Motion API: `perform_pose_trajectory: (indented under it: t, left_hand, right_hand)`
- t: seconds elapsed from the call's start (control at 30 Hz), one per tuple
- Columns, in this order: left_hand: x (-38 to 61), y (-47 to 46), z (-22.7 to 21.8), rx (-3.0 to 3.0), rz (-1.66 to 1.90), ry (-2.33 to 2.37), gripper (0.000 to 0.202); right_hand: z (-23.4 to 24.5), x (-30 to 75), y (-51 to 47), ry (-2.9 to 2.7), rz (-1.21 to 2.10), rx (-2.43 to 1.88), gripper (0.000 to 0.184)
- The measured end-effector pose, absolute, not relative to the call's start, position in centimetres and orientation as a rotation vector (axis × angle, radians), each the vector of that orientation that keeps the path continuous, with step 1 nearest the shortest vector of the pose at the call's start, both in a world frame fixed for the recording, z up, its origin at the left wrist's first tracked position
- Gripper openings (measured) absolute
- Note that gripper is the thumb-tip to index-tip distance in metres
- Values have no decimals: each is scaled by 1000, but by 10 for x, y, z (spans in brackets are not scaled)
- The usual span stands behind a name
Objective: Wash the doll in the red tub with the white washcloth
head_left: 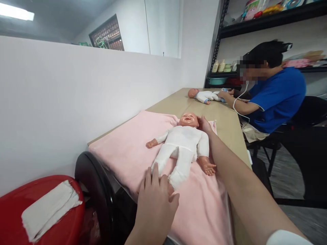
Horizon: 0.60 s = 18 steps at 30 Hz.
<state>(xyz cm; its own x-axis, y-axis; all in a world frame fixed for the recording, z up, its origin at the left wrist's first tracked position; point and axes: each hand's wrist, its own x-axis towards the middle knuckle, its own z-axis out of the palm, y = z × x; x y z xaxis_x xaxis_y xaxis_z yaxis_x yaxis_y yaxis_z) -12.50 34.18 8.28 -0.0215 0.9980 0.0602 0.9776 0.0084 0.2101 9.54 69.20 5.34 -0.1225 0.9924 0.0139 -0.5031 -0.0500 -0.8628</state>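
Note:
A baby doll (185, 137) with a white cloth body lies face up on a pink blanket (130, 139), its head at the far end. My right hand (204, 125) cups the right side of the doll's head; its fingers are partly hidden behind the head. Over the doll's lower legs and feet rests my left hand (155, 197), back upward, with fingers stretched out and thumb apart. The hand covers most of one foot. Both doll arms lie out to the sides.
Across the tan table (230, 136), a person in a blue shirt (281, 98) handles another doll (204, 95). A red stool (51, 183) holding a folded white cloth (51, 207) stands at the lower left beside a black chair back (94, 190). Black shelves (270, 27) hold bottles and toys.

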Motion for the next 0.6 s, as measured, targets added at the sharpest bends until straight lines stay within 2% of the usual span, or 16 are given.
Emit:
perform_pose_trajectory:
  t: [0.13, 0.33, 0.47, 0.6]
  left_hand:
    - [-126, 354, 84, 2039, 211, 2138, 36]
    - [-112, 376, 96, 1981, 39, 2140, 50]
    - [-107, 386, 101, 1958, -19, 2155, 56]
    - [-107, 388, 103, 1975, -18, 2151, 54]
  right_hand:
    - [41, 102, 706, -888, 1605, -740, 56]
    - [46, 102, 709, -886, 1759, -830, 67]
    - [58, 98, 697, -934, 1839, -630, 75]
    - [61, 96, 680, -895, 1786, -433, 76]
